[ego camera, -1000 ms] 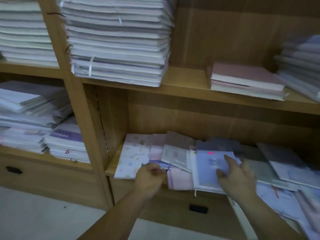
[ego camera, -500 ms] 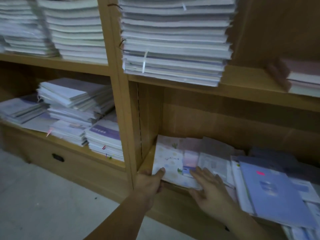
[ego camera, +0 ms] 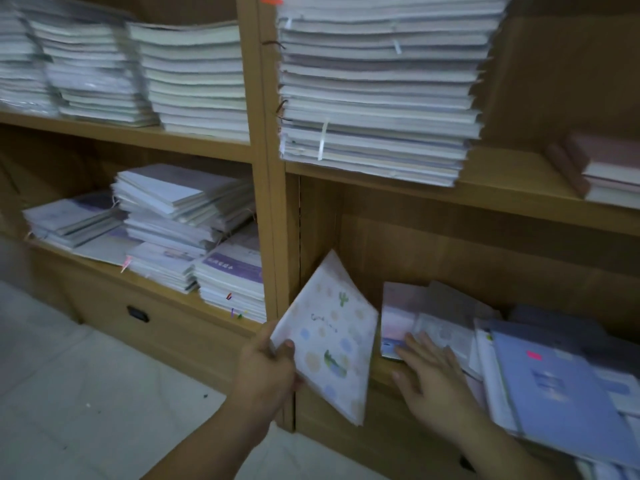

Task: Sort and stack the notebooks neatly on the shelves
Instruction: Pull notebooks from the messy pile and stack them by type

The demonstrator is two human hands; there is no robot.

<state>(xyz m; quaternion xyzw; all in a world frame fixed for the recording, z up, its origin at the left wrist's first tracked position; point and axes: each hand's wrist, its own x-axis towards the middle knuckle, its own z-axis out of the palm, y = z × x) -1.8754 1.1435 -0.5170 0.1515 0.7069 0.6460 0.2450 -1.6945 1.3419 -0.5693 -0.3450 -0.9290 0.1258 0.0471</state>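
Left hand (ego camera: 266, 368): gripping the spotted notebook (ego camera: 332, 337) at its lower left corner, thumb across the cover, fingers behind. The notebook is lifted clear of the lower shelf (ego camera: 380, 374) and tilted, one corner pointing up toward the back panel. It hangs over the shelf's left end, just beside the upright (ego camera: 273, 202). The cover is white with pastel dots and small green cactus prints.

Right hand (ego camera: 433, 379): open, fingers straight and spread, palm down. It lies on the loose notebooks at the front edge of the lower shelf, fingertips touching the pink notebook (ego camera: 398, 317). Whether it presses or merely rests cannot be told.

Lower shelf, right of the pink notebook: an untidy spread of overlapping notebooks. A blue notebook (ego camera: 554, 393) with a pink tag (ego camera: 534, 355) lies on top and overhangs the front edge.

Upper shelf (ego camera: 519, 194): a tall stack (ego camera: 377, 91) stands at its left end against the upright, with white strips hanging from its front. A few pink books (ego camera: 606, 161) lie at the right end, well apart from the stack.

Left bay: three even stacks (ego camera: 190, 77) on its top shelf. The shelf below carries uneven stacks (ego camera: 183, 209), some askew. A drawer with a dark handle (ego camera: 138, 314) sits beneath them.

Much of the picture is blurred; cover text is unreadable.
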